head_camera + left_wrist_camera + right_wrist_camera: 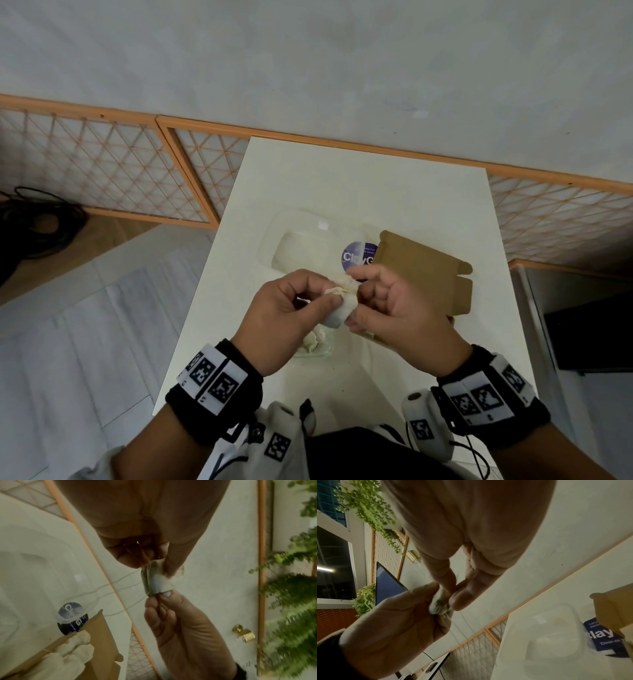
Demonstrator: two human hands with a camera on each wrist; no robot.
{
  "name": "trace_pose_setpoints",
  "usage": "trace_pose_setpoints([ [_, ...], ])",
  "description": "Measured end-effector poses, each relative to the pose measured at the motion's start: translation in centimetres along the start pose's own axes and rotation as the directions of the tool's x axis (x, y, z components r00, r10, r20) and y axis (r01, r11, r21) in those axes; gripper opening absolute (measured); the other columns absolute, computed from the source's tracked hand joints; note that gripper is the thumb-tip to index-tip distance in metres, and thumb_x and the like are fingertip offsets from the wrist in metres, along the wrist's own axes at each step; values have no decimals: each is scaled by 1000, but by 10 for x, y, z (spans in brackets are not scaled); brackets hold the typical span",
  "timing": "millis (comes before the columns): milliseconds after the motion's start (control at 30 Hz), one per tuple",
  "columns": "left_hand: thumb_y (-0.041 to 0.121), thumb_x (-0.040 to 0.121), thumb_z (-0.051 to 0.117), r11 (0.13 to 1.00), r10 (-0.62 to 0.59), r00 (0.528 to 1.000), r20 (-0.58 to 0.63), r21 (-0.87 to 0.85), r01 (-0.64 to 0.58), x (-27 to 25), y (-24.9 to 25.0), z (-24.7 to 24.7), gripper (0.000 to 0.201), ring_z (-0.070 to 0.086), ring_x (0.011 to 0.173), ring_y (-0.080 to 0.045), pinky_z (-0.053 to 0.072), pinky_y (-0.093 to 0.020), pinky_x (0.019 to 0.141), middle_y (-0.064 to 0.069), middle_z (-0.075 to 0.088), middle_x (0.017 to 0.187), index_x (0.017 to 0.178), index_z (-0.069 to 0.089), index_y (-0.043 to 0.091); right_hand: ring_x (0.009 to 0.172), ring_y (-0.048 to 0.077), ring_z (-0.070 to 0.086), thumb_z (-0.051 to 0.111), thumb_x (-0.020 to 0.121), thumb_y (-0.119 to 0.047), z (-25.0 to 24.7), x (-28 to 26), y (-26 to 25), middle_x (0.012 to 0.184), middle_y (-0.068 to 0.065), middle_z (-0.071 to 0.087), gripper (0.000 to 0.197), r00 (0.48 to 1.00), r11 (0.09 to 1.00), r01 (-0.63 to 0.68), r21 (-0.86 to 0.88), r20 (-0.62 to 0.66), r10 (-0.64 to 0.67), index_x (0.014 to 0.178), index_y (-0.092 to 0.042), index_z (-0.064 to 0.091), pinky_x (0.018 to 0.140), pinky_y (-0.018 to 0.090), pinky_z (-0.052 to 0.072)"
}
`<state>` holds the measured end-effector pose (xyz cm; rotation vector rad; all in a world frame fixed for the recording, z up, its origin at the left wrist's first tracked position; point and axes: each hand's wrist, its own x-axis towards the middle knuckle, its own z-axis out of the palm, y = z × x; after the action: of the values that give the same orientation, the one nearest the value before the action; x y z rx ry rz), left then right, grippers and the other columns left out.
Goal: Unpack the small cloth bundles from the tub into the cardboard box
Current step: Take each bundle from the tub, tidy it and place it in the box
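Observation:
Both hands hold one small white cloth bundle (337,313) above the table's middle. My left hand (330,291) pinches its gathered top between thumb and fingers. My right hand (354,298) pinches the other side with thumb and forefinger. The left wrist view shows the bundle (157,580) stretched between the two hands, and the right wrist view shows it (440,604) crumpled between the fingertips. The clear tub (322,353) lies mostly hidden under my hands, with another bundle (313,339) in it. The brown cardboard box (424,270) stands open to the right, and pale bundles (73,649) lie in it.
A clear plastic lid (301,250) lies beyond my hands on the white table (376,188). A round blue sticker (358,257) shows beside the box flap. An orange-framed lattice fence (120,164) runs behind the table, and a dark cabinet (589,335) stands at the right.

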<state>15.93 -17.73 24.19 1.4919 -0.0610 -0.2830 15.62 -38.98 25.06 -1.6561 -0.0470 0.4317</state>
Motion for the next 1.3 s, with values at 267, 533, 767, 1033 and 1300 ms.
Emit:
trace_pose_setpoints([
  [267, 12, 88, 73, 988, -63, 995, -74, -148, 52, 12, 9, 0, 4, 72, 86, -18, 58, -27, 83, -8, 77, 86, 87, 74, 8, 77, 20, 72, 68, 99, -5, 15, 7, -5, 88, 8, 73, 14, 999, 999, 32, -35, -9, -32, 100, -17, 64, 75, 37, 62],
  [533, 17, 88, 73, 976, -129, 976, -177, -198, 93, 6, 5, -20, 9, 71, 83, -21, 58, -28, 78, -11, 76, 89, 92, 74, 9, 82, 1, 64, 65, 101, -29, 13, 29, 41, 100, -15, 70, 15, 998, 847, 32, -530, 56, -3, 111, -30, 75, 77, 22, 51],
  [767, 5, 93, 69, 979, -133, 970, -204, -182, 96, -6, 3, -29, 9, 74, 84, -17, 58, -22, 76, -12, 79, 93, 96, 75, 0, 100, 23, 63, 55, 103, -44, 50, 64, 103, 117, 0, 54, 34, 956, 553, 12, -833, 172, 238, 131, -28, 66, 92, 39, 53],
  [1033, 1, 94, 67, 982, -111, 968, -226, -173, 73, -15, 7, -35, 9, 75, 78, -17, 57, -20, 72, -9, 81, 94, 96, 75, -2, 112, 37, 63, 47, 106, -40, 66, 81, 140, 129, 11, 51, 37, 942, 351, -7, -936, 112, 317, 131, -14, 56, 92, 41, 49],
  [1300, 17, 86, 75, 985, -127, 957, -260, -144, 92, -14, 4, -39, 8, 75, 78, -21, 56, -24, 76, -9, 81, 90, 80, 79, 21, 94, 21, 60, 62, 99, -38, 50, 75, 140, 107, 1, 55, 13, 970, 616, -101, -781, 60, 235, 94, -27, 62, 89, 37, 52],
])
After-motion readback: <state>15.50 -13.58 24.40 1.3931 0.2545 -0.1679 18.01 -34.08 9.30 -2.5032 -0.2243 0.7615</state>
